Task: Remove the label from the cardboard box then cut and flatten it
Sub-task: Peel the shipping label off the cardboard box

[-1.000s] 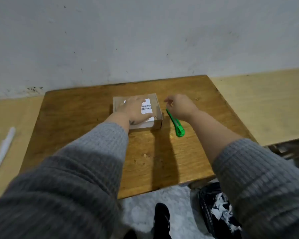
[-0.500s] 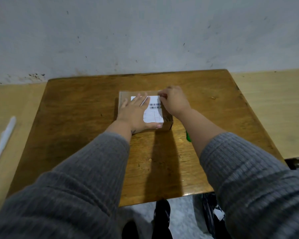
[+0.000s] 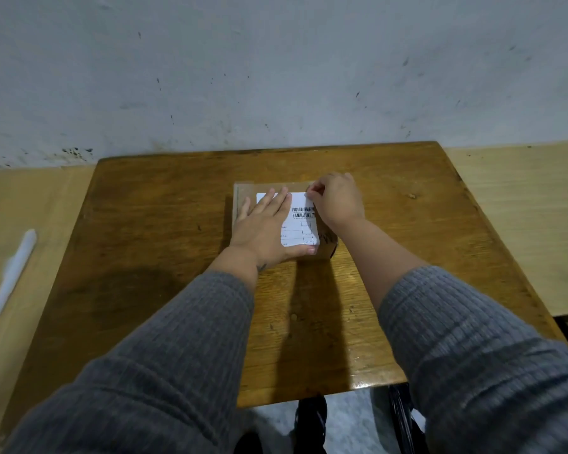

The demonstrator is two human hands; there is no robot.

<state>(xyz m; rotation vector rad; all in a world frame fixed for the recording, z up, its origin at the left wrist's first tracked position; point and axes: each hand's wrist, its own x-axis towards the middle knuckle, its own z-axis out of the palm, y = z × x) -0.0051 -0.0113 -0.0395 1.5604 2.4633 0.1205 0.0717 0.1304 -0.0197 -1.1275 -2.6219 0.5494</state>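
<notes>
While left hand lies flat, fingers straight, pressing the cardboard box mid-bench, right hand curls, fingertips pinching the far right corner of the white label on the box top.

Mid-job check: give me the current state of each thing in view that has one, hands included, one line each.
cardboard box: closed, sitting flat on the table, uncut.
label: on the box top, not peeled off yet.
left hand: flat, fingers straight, pressing on the box and label.
right hand: fingers curled, working at the label's far right corner; whether it is lifted, cannot tell.
white object: lying on the surface left of the table.
</notes>
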